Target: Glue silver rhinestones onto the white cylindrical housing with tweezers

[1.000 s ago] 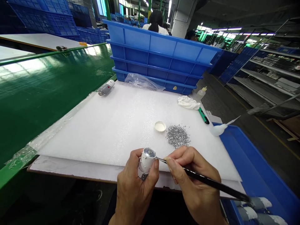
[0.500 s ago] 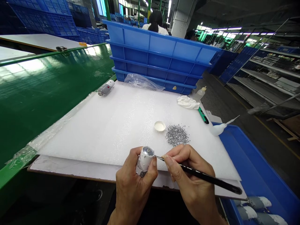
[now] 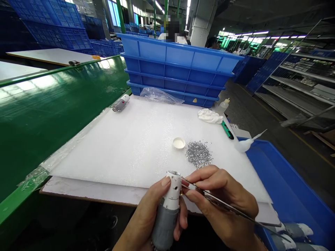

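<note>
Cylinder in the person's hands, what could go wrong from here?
The tweezers in the right hand are at the top of the cylinder, so they could slip and mark its white end. The cylinder's grey end hangs past the edge of the board in the left hand, so a fumble could drop it. The loose silver specks lie close to the right hand, and a knock could scatter them.
</note>
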The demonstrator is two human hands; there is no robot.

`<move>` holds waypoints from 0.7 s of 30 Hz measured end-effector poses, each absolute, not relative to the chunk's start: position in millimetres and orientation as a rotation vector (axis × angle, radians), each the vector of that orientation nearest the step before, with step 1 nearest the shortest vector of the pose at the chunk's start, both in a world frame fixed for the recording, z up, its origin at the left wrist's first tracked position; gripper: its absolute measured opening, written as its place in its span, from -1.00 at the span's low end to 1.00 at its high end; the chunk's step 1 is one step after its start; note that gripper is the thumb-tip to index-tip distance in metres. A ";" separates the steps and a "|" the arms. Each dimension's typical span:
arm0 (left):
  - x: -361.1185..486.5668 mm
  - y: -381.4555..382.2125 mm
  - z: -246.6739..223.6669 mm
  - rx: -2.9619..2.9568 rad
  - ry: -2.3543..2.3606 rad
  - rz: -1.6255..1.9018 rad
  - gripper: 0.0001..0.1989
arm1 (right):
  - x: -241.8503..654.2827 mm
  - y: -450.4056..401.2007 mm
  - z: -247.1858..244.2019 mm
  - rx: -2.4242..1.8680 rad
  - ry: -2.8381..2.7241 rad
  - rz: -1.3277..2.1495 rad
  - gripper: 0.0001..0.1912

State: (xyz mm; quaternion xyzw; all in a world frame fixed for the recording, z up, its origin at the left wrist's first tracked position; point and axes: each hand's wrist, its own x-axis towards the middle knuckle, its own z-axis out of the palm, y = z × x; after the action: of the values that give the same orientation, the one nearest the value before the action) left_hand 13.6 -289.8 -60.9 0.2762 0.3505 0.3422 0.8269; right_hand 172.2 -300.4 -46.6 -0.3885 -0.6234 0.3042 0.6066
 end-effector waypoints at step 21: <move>18.3 -293.7 -63.7 0.322 0.728 0.513 -0.36 | 184.3 -293.9 -38.0 -0.841 -1.665 0.610 -0.80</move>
State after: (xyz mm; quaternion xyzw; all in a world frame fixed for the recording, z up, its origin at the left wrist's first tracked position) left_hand 18.3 -293.7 -63.7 0.1548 0.3506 0.2469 0.8900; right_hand 184.3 -293.9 -38.0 -0.3563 -0.7053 0.2584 0.5557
